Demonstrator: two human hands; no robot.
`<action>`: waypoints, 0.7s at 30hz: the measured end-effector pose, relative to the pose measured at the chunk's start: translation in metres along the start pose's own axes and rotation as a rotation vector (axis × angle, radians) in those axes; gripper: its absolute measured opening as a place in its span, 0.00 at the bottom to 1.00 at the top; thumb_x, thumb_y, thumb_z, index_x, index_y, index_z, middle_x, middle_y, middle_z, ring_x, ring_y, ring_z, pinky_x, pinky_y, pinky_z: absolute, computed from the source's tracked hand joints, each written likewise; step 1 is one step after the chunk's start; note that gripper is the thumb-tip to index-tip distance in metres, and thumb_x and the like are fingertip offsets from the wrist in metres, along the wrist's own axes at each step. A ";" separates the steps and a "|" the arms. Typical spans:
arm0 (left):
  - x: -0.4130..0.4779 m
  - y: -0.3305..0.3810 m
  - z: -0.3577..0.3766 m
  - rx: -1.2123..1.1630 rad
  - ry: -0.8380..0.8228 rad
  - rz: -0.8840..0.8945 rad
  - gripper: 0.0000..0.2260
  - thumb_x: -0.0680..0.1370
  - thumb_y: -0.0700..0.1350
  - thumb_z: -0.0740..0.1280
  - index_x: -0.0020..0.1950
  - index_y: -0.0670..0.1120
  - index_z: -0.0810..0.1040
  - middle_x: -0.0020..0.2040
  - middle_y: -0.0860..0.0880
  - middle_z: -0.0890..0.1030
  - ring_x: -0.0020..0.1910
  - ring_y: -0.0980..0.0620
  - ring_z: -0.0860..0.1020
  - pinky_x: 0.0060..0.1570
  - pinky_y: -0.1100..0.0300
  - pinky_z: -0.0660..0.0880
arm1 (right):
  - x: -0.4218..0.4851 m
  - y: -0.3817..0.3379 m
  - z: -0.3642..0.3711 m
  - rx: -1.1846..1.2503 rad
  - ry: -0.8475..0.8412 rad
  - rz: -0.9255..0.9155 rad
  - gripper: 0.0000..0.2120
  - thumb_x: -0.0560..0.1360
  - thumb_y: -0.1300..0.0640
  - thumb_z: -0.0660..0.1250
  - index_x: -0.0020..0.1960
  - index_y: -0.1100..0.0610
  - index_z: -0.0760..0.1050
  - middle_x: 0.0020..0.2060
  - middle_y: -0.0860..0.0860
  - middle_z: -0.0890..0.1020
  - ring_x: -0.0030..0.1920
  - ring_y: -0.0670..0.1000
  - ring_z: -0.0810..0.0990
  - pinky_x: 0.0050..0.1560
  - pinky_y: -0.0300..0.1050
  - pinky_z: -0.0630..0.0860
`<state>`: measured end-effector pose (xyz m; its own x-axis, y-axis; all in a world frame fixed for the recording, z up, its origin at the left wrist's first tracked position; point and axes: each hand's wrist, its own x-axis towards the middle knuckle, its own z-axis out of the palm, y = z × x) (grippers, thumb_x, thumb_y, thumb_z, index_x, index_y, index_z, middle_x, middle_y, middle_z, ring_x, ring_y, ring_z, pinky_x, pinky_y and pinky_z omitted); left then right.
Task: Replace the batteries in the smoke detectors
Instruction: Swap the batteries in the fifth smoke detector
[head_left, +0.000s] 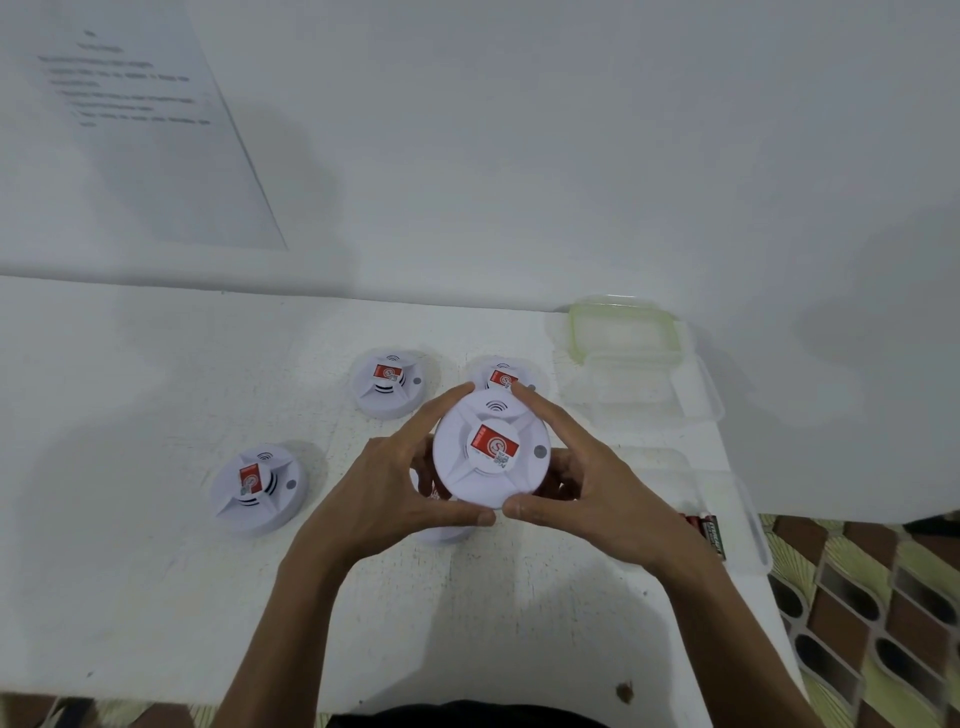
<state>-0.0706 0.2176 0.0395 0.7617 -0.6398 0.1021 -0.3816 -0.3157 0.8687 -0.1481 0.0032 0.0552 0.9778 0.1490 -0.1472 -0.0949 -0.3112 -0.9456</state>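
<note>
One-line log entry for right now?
both hands: left hand and right hand gripping smoke detector | lifted above table | batteries at right

Four smoke detectors are plainly in sight. One (488, 457) sits between the two hands, the left hand (395, 488) and the right hand (582, 488). One (258, 488) lies well off to the left of the left hand, one (387, 382) beyond its fingertips, and one (501, 375) just past the right hand's fingertips. A white round edge (447, 535) peeks from under the hands; whether it is a fifth detector is unclear. Two clear plastic containers: one (644, 384) beyond the right hand, one (727, 499) to its right. One green-rimmed lid (623, 330). Batteries (704, 530) lie right of the right hand; their number is unclear. One printed sheet (140, 119) far beyond the left hand.
</note>
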 end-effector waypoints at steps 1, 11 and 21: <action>0.000 -0.001 0.000 0.003 0.001 -0.001 0.41 0.63 0.57 0.76 0.70 0.62 0.58 0.60 0.75 0.70 0.50 0.60 0.77 0.39 0.72 0.74 | 0.000 0.000 0.000 -0.003 0.002 -0.002 0.43 0.71 0.57 0.76 0.74 0.33 0.55 0.61 0.43 0.80 0.56 0.49 0.82 0.57 0.53 0.80; -0.001 -0.004 0.001 0.001 0.002 -0.016 0.41 0.63 0.58 0.76 0.71 0.61 0.58 0.60 0.68 0.73 0.50 0.60 0.77 0.40 0.72 0.74 | 0.000 0.001 0.001 -0.012 0.002 -0.017 0.43 0.71 0.55 0.76 0.74 0.32 0.54 0.60 0.44 0.81 0.56 0.52 0.82 0.56 0.57 0.80; -0.002 -0.006 0.002 0.008 0.008 -0.011 0.41 0.63 0.57 0.77 0.71 0.61 0.59 0.59 0.68 0.74 0.48 0.58 0.77 0.39 0.71 0.75 | 0.001 0.001 0.001 -0.013 0.003 -0.008 0.43 0.71 0.55 0.76 0.74 0.32 0.54 0.60 0.45 0.81 0.55 0.50 0.82 0.57 0.53 0.80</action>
<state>-0.0707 0.2193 0.0337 0.7697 -0.6310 0.0966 -0.3776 -0.3279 0.8660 -0.1476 0.0042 0.0538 0.9792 0.1483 -0.1383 -0.0845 -0.3218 -0.9430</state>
